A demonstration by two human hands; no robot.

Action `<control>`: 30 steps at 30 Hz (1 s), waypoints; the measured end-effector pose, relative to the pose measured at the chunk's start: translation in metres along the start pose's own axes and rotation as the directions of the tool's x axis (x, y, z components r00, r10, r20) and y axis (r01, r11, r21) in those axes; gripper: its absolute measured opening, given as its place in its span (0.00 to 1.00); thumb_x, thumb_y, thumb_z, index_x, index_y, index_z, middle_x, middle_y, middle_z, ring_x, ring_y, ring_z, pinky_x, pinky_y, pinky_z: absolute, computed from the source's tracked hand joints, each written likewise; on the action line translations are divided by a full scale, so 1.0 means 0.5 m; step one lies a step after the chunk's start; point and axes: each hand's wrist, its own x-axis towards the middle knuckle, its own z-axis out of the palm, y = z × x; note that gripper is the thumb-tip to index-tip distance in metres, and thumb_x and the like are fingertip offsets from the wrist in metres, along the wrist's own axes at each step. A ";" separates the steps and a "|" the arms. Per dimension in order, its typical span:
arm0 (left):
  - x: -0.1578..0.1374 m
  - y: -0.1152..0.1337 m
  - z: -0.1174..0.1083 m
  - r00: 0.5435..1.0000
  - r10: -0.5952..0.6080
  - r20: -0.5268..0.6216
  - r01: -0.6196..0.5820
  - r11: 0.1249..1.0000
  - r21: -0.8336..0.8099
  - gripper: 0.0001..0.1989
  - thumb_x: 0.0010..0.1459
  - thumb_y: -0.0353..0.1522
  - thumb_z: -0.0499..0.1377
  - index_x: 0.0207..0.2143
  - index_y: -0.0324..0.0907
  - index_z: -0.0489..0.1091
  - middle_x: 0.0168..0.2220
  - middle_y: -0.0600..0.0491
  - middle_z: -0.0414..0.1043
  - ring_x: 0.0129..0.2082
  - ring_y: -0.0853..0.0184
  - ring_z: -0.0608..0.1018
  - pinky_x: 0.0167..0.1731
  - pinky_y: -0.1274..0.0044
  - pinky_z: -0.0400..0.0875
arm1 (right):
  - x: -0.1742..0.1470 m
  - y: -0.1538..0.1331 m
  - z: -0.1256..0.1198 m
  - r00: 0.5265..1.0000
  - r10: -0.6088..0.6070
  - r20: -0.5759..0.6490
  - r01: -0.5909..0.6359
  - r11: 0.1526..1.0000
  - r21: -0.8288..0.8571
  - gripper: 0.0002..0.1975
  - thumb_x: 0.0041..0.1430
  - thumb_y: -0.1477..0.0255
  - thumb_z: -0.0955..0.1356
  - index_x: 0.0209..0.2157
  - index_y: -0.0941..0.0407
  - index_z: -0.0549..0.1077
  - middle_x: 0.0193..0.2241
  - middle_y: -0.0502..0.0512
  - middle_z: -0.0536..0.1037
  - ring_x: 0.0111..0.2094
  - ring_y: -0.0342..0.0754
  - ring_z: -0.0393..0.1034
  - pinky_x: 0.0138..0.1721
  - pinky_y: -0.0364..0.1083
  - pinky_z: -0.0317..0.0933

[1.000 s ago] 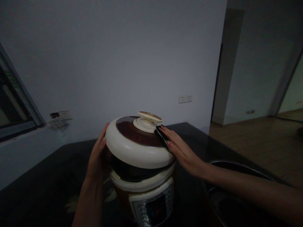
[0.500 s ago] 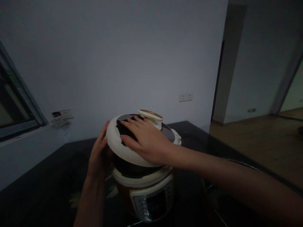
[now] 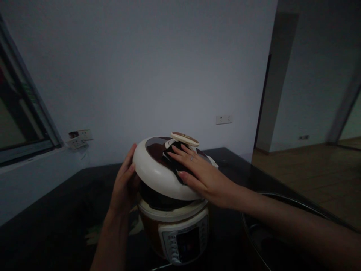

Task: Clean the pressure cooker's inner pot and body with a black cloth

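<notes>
An electric pressure cooker stands on the dark table, its control panel facing me. Its white and brown lid is raised and tilted above the body. My left hand grips the lid's left edge, with some fingers hidden behind it. On top of the lid, my right hand presses a black cloth with outstretched fingers, just in front of the oval lid handle. A ring shows on one right finger.
A round pan-like vessel with a thin metal rim lies under my right forearm. The black tabletop meets a pale wall with sockets. At the left is a window; wooden floor extends on the right.
My right hand and the cloth have slid right across the lid, from its left part to beside the handle. My left hand keeps its hold on the edge. The view has shifted slightly.
</notes>
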 end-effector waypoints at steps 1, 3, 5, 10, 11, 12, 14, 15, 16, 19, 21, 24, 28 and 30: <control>0.000 -0.001 -0.001 1.000 0.001 -0.003 -0.001 1.000 0.000 0.29 0.54 0.38 0.63 0.59 0.50 0.65 0.60 0.52 0.66 0.63 0.55 0.63 0.59 0.69 0.63 | -0.012 0.004 0.001 1.000 0.010 -0.004 -0.010 1.000 0.010 0.29 0.68 0.58 0.55 0.64 0.58 0.56 0.67 0.57 0.52 0.69 0.52 0.38 0.67 0.61 0.39; 0.000 -0.002 -0.003 1.000 -0.001 -0.005 0.001 1.000 -0.001 0.29 0.54 0.38 0.63 0.59 0.50 0.65 0.61 0.52 0.66 0.63 0.55 0.62 0.60 0.69 0.63 | -0.038 0.017 0.004 0.999 0.041 -0.028 -0.040 0.999 0.035 0.29 0.68 0.57 0.56 0.65 0.55 0.56 0.67 0.56 0.51 0.69 0.52 0.38 0.66 0.63 0.38; 0.000 -0.002 -0.005 1.000 -0.001 -0.004 0.001 1.000 -0.001 0.29 0.54 0.38 0.63 0.59 0.50 0.65 0.61 0.53 0.65 0.63 0.55 0.62 0.60 0.68 0.62 | -0.063 0.037 0.009 0.993 0.093 -0.067 -0.087 0.992 0.087 0.28 0.68 0.56 0.56 0.65 0.50 0.55 0.68 0.54 0.51 0.69 0.52 0.39 0.66 0.65 0.37; -0.002 -0.001 -0.004 1.000 0.004 -0.011 -0.004 1.000 -0.003 0.31 0.54 0.39 0.63 0.60 0.49 0.64 0.61 0.52 0.65 0.64 0.55 0.60 0.61 0.68 0.62 | -0.103 0.118 0.019 0.930 0.342 -0.133 -0.294 0.911 0.289 0.31 0.65 0.50 0.55 0.65 0.48 0.56 0.66 0.56 0.55 0.68 0.54 0.44 0.66 0.65 0.34; -0.003 -0.001 -0.004 1.000 0.000 -0.013 0.000 1.000 0.001 0.31 0.54 0.39 0.63 0.61 0.49 0.63 0.61 0.52 0.65 0.64 0.54 0.61 0.60 0.68 0.62 | -0.104 0.136 0.022 0.915 0.380 -0.136 -0.322 0.890 0.323 0.32 0.65 0.49 0.55 0.65 0.49 0.56 0.66 0.57 0.56 0.68 0.54 0.45 0.66 0.65 0.33; -0.003 -0.001 -0.003 1.000 -0.004 -0.012 0.004 1.000 0.006 0.32 0.53 0.40 0.63 0.61 0.49 0.63 0.61 0.52 0.64 0.64 0.53 0.62 0.60 0.67 0.62 | -0.105 0.153 0.025 0.903 0.406 -0.140 -0.337 0.873 0.353 0.33 0.64 0.48 0.55 0.64 0.50 0.57 0.66 0.57 0.57 0.67 0.54 0.45 0.66 0.64 0.32; -0.004 -0.001 -0.001 1.000 -0.006 -0.010 0.006 1.000 0.012 0.33 0.53 0.40 0.63 0.61 0.49 0.62 0.62 0.51 0.64 0.63 0.53 0.63 0.60 0.66 0.63 | -0.103 0.183 0.035 0.887 0.433 -0.161 -0.339 0.847 0.410 0.35 0.63 0.46 0.54 0.63 0.51 0.59 0.65 0.57 0.59 0.67 0.53 0.48 0.67 0.61 0.33; -0.004 -0.001 0.000 1.000 -0.004 -0.010 0.004 1.000 0.011 0.32 0.54 0.40 0.63 0.61 0.49 0.62 0.62 0.52 0.63 0.63 0.53 0.63 0.61 0.66 0.62 | -0.102 0.194 0.042 0.877 0.445 -0.181 -0.333 0.835 0.438 0.35 0.63 0.45 0.53 0.63 0.51 0.61 0.64 0.57 0.60 0.66 0.53 0.49 0.67 0.60 0.34; -0.004 -0.001 0.001 1.000 0.000 -0.009 0.000 1.000 0.008 0.32 0.54 0.40 0.63 0.61 0.49 0.62 0.62 0.52 0.63 0.63 0.54 0.63 0.61 0.66 0.61 | -0.102 0.202 0.049 0.863 0.461 -0.205 -0.329 0.822 0.466 0.35 0.62 0.45 0.53 0.62 0.51 0.61 0.64 0.57 0.61 0.66 0.52 0.50 0.67 0.58 0.35; -0.003 -0.002 0.001 1.000 0.008 -0.005 -0.008 1.000 -0.002 0.32 0.55 0.39 0.63 0.61 0.49 0.62 0.62 0.52 0.64 0.65 0.55 0.59 0.63 0.67 0.58 | -0.112 0.207 0.075 0.821 0.499 -0.278 -0.304 0.794 0.526 0.35 0.62 0.45 0.54 0.63 0.51 0.60 0.65 0.57 0.59 0.67 0.51 0.48 0.68 0.56 0.36; -0.001 -0.003 0.000 1.000 0.007 0.002 -0.007 1.000 -0.004 0.32 0.55 0.39 0.62 0.61 0.49 0.62 0.62 0.52 0.64 0.66 0.55 0.57 0.63 0.67 0.56 | -0.125 0.199 0.088 0.811 0.498 -0.307 -0.281 0.792 0.542 0.33 0.64 0.48 0.54 0.64 0.50 0.57 0.66 0.55 0.55 0.68 0.49 0.45 0.68 0.56 0.34; 0.000 -0.006 -0.001 1.000 0.011 0.006 -0.011 1.000 0.005 0.31 0.55 0.40 0.62 0.62 0.49 0.61 0.62 0.52 0.63 0.66 0.55 0.56 0.64 0.66 0.54 | -0.153 0.181 0.096 0.842 0.452 -0.295 -0.248 0.809 0.533 0.29 0.67 0.52 0.53 0.66 0.46 0.52 0.68 0.51 0.50 0.69 0.49 0.41 0.67 0.58 0.30; -0.001 -0.006 -0.002 1.000 0.016 0.010 -0.016 1.000 0.026 0.32 0.56 0.40 0.62 0.62 0.49 0.60 0.63 0.52 0.62 0.66 0.54 0.57 0.64 0.65 0.54 | -0.186 0.177 0.084 0.926 0.270 -0.265 -0.160 0.914 0.372 0.27 0.69 0.59 0.53 0.67 0.42 0.43 0.69 0.49 0.44 0.69 0.49 0.35 0.67 0.60 0.29; -0.002 -0.005 -0.002 1.000 0.020 0.011 -0.021 1.000 0.019 0.31 0.56 0.41 0.62 0.62 0.50 0.61 0.63 0.52 0.62 0.66 0.54 0.57 0.64 0.66 0.55 | -0.194 0.184 0.073 0.970 0.104 -0.219 -0.055 0.974 0.218 0.30 0.69 0.60 0.55 0.68 0.42 0.37 0.70 0.48 0.38 0.69 0.48 0.31 0.67 0.60 0.31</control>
